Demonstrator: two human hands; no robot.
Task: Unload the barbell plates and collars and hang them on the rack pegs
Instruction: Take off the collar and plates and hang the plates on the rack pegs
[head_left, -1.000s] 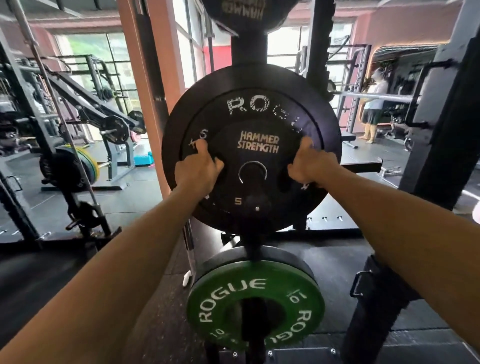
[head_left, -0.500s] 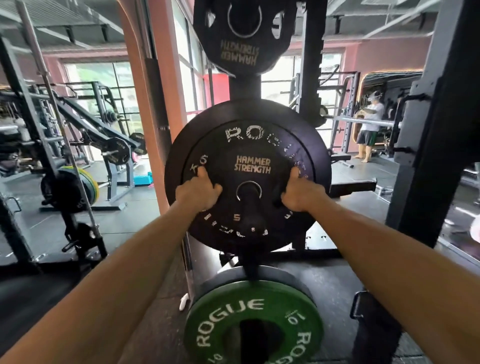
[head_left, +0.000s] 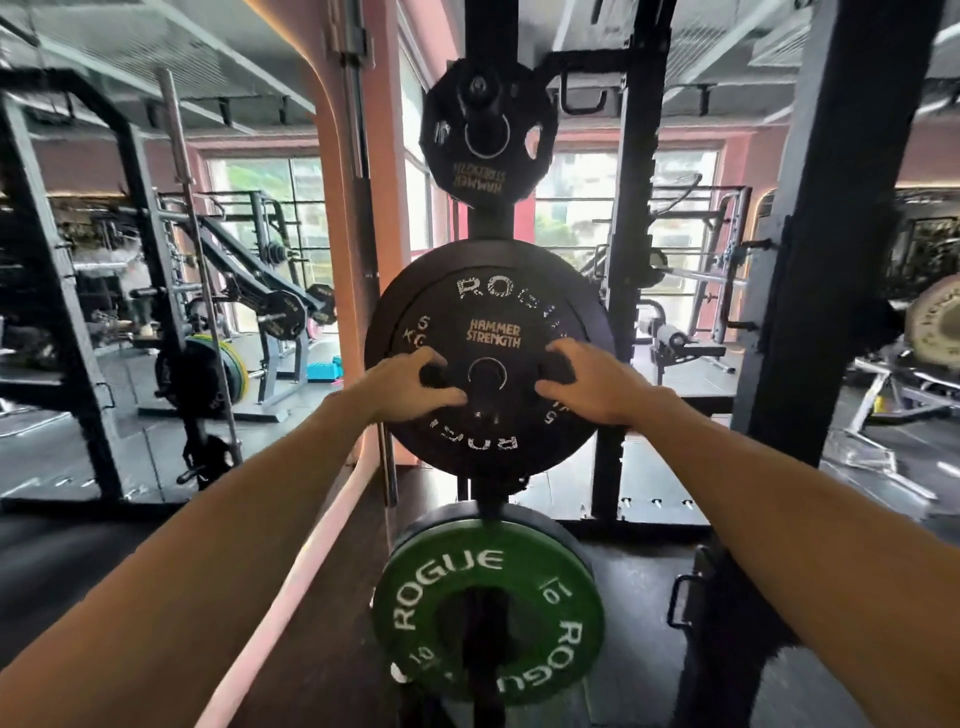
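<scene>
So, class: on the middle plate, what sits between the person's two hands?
In the head view, between the left hand and right hand: the small plate's centre hole on its peg.

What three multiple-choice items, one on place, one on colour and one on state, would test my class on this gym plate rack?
1. Where does the green round Rogue plate hang?
A. above the small black Hammer Strength plate
B. on the peg below it
C. on the floor

2. What colour is the top grip-hole plate?
A. black
B. green
C. red

3. How are the hands?
A. both off the plate
B. one holds a collar
C. left hand and right hand both on the small black plate

Answers: 1 B, it sits lowest on the upright; 2 A, dark all over; 3 C, fingers curl at its grip holes.
</scene>
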